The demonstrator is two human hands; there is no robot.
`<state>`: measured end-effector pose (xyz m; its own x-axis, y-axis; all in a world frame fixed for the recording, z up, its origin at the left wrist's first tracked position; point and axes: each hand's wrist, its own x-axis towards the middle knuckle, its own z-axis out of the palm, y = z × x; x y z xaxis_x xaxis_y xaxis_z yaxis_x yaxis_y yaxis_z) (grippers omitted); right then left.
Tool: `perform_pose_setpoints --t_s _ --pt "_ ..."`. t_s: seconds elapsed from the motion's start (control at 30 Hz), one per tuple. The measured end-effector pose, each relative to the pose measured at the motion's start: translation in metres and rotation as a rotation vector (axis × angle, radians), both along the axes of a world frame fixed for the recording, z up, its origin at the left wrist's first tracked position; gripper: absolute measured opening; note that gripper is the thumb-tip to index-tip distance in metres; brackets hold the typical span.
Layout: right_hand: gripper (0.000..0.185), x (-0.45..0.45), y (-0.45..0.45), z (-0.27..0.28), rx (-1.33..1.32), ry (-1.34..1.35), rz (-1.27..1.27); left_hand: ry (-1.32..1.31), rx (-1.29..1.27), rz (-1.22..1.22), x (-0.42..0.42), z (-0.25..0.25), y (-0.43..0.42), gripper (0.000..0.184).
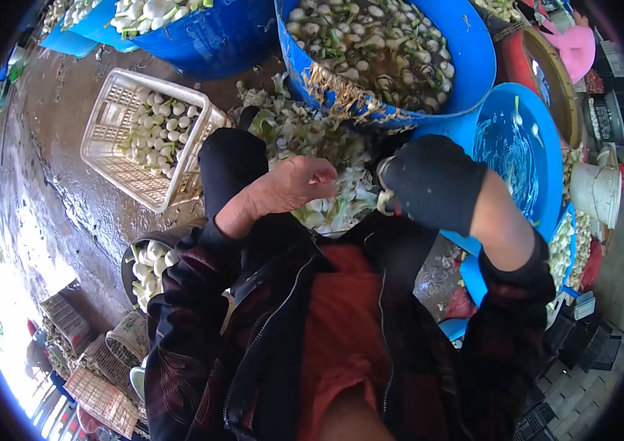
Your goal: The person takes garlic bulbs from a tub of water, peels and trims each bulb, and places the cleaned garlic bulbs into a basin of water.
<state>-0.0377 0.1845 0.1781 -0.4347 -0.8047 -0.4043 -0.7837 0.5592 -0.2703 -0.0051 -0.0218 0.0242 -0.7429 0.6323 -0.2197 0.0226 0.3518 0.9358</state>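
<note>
My left hand is bare and held above my lap, its fingers curled with a gap between thumb and fingertips and nothing between them. To its right, my right hand wears a dark glove. Its fingers are bent round something small and pale near the fingertips, too small to name. Below and between the hands lies a heap of pale and green leaf trimmings. A white plastic basket of round white bulbs tilts on the floor to the left.
A large blue tub of bulbs in murky water stands in front. Right of it is a blue basin with water. A dark bucket of bulbs stands at my left. Wet floor stretches left.
</note>
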Motion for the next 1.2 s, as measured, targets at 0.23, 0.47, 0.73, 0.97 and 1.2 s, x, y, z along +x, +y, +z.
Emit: perform_pose_setpoints --t_s 0.23,0.47,0.73,0.97,1.2 --pt "0.024 -0.029 0.012 -0.096 -0.201 0.061 -0.223 0.298 -0.726 -0.389 -0.032 -0.059 0.016 0.044" --pt "0.039 -0.023 0.014 -0.110 -0.352 -0.130 -0.394 0.506 -0.474 -0.184 -0.024 -0.070 -0.017 0.037" --pt "0.035 0.006 0.029 -0.145 -0.424 -0.340 -0.591 -0.607 0.279 -0.320 0.032 0.017 -0.048 0.035" --pt "0.033 0.029 0.024 -0.130 -0.529 -0.174 -0.532 -0.395 0.499 -0.008 0.065 0.038 -0.047 0.017" --pt "0.035 0.051 0.044 -0.141 -0.758 -0.389 -0.676 -0.377 0.657 0.510 0.110 0.060 -0.045 0.015"
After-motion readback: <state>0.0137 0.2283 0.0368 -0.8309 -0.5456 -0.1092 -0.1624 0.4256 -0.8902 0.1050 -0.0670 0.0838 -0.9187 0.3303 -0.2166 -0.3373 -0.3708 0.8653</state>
